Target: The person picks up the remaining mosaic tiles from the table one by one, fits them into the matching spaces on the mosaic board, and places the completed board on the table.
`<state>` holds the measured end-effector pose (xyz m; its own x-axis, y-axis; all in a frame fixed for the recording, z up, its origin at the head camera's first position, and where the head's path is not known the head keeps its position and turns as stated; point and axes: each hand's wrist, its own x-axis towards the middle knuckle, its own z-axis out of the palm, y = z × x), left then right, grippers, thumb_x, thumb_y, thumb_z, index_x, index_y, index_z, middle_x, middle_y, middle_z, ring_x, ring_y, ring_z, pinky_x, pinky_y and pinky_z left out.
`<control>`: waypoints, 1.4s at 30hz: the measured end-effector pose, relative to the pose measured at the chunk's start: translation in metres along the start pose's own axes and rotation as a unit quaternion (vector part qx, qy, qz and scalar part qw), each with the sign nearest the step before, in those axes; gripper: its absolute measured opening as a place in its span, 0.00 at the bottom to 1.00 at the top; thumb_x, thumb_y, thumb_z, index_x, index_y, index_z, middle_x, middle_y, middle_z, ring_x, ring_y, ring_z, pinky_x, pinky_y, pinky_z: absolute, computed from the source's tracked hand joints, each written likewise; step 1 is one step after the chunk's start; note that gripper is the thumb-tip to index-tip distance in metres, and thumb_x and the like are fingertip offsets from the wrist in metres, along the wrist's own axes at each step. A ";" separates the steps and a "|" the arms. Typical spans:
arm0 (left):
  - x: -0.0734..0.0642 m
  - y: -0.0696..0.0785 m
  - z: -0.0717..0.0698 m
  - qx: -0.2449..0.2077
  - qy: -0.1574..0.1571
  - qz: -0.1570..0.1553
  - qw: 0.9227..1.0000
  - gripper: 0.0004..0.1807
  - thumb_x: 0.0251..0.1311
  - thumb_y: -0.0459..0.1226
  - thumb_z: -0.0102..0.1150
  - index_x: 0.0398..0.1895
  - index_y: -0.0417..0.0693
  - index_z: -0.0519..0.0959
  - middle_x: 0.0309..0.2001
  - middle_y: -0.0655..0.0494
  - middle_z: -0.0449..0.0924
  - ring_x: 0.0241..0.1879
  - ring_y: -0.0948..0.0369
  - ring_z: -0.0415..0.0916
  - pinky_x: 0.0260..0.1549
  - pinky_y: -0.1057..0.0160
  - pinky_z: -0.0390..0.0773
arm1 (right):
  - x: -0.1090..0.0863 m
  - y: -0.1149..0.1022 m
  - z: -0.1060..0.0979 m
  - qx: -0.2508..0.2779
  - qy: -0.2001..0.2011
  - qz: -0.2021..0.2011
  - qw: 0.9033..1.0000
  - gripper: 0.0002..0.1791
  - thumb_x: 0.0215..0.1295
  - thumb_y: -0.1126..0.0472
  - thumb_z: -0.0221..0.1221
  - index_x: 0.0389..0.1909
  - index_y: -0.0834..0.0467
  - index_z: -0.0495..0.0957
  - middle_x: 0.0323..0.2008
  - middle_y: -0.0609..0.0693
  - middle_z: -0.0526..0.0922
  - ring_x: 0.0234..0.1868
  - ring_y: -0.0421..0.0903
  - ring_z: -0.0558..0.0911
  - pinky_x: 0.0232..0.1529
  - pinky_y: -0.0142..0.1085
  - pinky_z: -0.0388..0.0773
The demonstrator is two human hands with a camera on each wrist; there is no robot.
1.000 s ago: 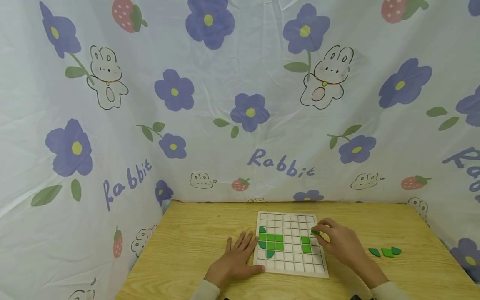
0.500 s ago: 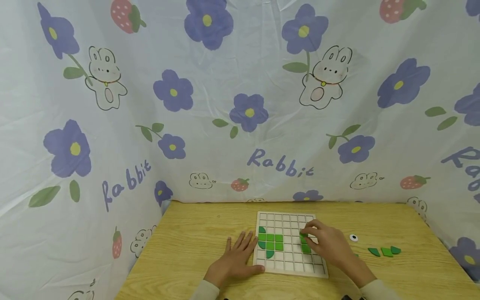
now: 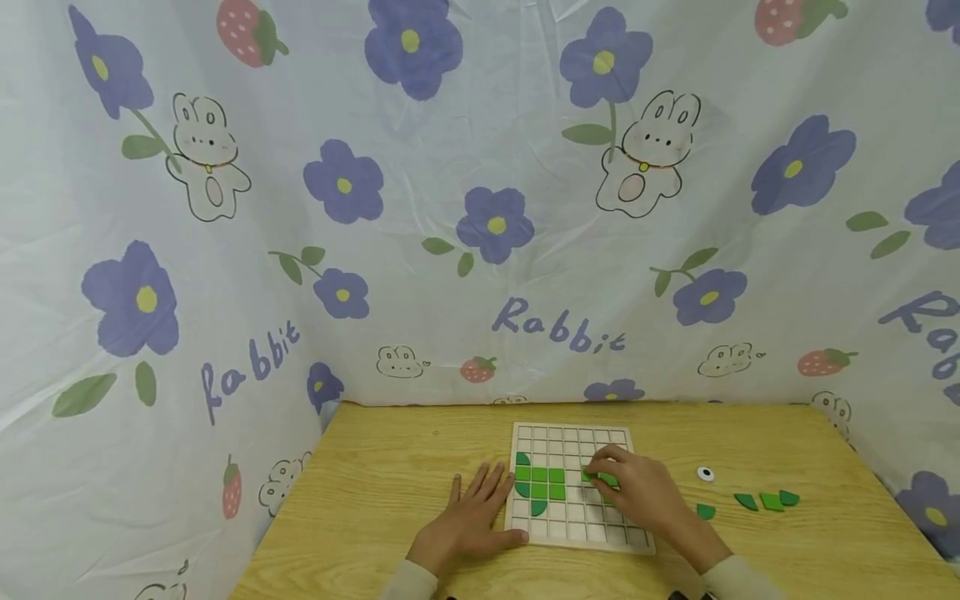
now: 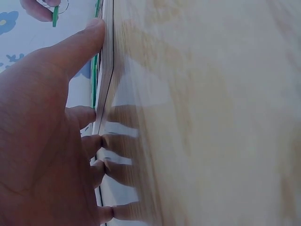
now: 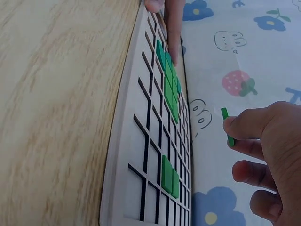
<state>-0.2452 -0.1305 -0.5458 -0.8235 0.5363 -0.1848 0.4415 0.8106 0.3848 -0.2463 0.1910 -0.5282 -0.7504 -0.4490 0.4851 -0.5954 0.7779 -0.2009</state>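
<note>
A pale gridded board (image 3: pixel 570 533) lies on the table, with green square tiles (image 3: pixel 557 490) and dark green quarter-circle tiles (image 3: pixel 538 507) grouped at its left. My left hand (image 3: pixel 471 521) rests beside the board's left edge, fingers spread, its thumb at the near left corner. Over the right half of the board, my right hand (image 3: pixel 645 493) pinches a green square tile (image 5: pixel 227 125) between thumb and forefinger. The right wrist view shows that tile edge-on, lifted off the grid. Two seated green squares (image 5: pixel 170 178) lie below it, partly covered by the right hand in the head view.
Right of the board lie a white disc with a black dot (image 3: pixel 705 473), dark green quarter-circles (image 3: pixel 746 502) and a green square (image 3: pixel 772 502). A patterned cloth (image 3: pixel 420 250) hangs behind the wooden table (image 3: pixel 405 450) and along its sides.
My right hand has moved left with the green square tile, from the board's right edge to over its grid, uncovering the white disc and a quarter-circle. My left hand stays put.
</note>
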 end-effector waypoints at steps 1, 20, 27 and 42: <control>0.000 0.000 0.000 0.000 0.000 0.000 1.000 0.53 0.72 0.68 0.53 0.89 0.51 0.49 0.89 0.48 0.40 0.88 0.42 0.36 0.79 0.24 0.37 | 0.000 -0.001 0.001 0.001 -0.002 0.002 1.000 0.07 0.63 0.59 0.75 0.42 0.47 0.92 0.46 0.43 0.88 0.25 0.31 0.79 0.20 0.24 0.64; -0.001 0.000 0.003 0.004 0.001 -0.009 1.000 0.54 0.70 0.70 0.54 0.89 0.53 0.49 0.89 0.50 0.40 0.88 0.44 0.36 0.79 0.26 0.38 | -0.004 -0.005 0.028 0.018 -0.018 0.005 1.000 0.06 0.61 0.57 0.77 0.39 0.46 0.92 0.44 0.39 0.87 0.35 0.36 0.87 0.29 0.28 0.79; -0.001 0.001 0.003 0.000 0.002 -0.009 1.000 0.54 0.70 0.70 0.54 0.89 0.53 0.49 0.89 0.50 0.40 0.88 0.44 0.36 0.80 0.26 0.38 | -0.005 -0.006 0.037 0.024 -0.026 0.011 0.999 0.06 0.61 0.57 0.77 0.38 0.45 0.92 0.44 0.37 0.87 0.39 0.37 0.88 0.33 0.31 0.83; -0.001 0.002 0.000 0.003 0.002 -0.012 1.000 0.54 0.71 0.69 0.54 0.89 0.53 0.50 0.89 0.49 0.41 0.88 0.44 0.37 0.79 0.26 0.38 | -0.002 -0.010 0.037 0.013 -0.060 0.007 0.998 0.04 0.65 0.60 0.74 0.37 0.46 0.93 0.43 0.40 0.86 0.27 0.32 0.80 0.27 0.30 0.77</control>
<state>-0.2434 -0.1293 -0.5448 -0.8348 0.5165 -0.1909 0.4243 0.8243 0.3749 -0.2494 0.1673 -0.5588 -0.7871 -0.4879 0.3774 -0.5900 0.7741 -0.2297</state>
